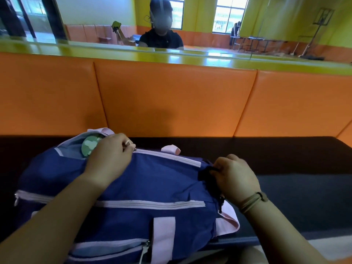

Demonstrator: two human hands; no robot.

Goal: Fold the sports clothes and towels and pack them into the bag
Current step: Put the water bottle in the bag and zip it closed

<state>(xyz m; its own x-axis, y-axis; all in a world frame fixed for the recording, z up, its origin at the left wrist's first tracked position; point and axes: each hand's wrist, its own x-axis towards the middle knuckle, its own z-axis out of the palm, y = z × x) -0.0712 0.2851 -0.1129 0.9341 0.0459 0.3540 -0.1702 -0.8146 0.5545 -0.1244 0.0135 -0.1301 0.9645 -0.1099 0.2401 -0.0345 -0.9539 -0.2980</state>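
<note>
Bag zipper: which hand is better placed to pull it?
Left, probably: the left hand pinches at the zipper, while the right hand grips the black tab at the end of the bag.

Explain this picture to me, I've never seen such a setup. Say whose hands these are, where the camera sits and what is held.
No machine here: a person works bare-handed, and one camera worn on their head looks forward and down at the hands. A blue bag with pink trim lies on a dark mat in front of an orange padded wall. The left hand pinches what seems to be the zip pull of the top zip. The right hand grips a black tab at the bag's end.
</note>
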